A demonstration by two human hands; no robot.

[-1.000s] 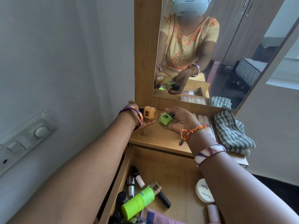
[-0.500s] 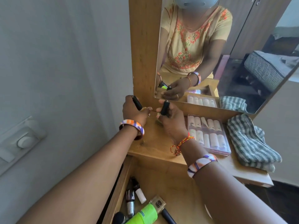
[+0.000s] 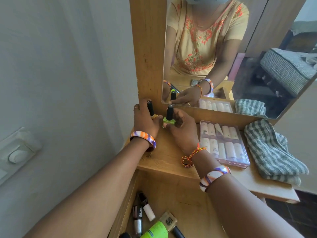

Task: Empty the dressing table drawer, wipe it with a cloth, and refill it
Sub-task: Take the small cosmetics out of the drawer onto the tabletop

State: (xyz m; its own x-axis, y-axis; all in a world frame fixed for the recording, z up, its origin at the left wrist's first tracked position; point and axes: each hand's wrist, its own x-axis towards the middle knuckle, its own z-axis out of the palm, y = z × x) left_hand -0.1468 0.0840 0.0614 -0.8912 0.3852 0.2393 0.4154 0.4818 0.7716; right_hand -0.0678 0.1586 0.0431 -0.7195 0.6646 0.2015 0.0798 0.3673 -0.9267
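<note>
Emptying step, by the look of it: setting two nail polish bottles upright on the table top (image 3: 164, 157), centre of the frame, close under the mirror (image 3: 240, 57). Left hand (image 3: 145, 121) curled round the yellow bottle (image 3: 151, 111), black cap poking up above the knuckles, just beside the wooden mirror frame (image 3: 149, 48). Right hand (image 3: 183, 131) pinching the green bottle (image 3: 169, 118) low at its base, bottle apparently standing on the wood. Bottles near each other, whether touching cannot be told.

Drawer (image 3: 185, 194) open at lower centre, far from empty: green tube (image 3: 157, 231), small white-capped bottle (image 3: 148, 210) and other cosmetics lying at its lower left. Probably next: letting go cleanly without tipping the tall caps, then reaching back down for more.

Room on the top rather tight. Clear box of tubes (image 3: 224, 143) occupying centre right, striped cloth (image 3: 272, 152) folded at far right and reaching the front edge. Free wood mostly between the hands and the front lip, above the drawer. Wall hard against the left side, so little slack there.
</note>
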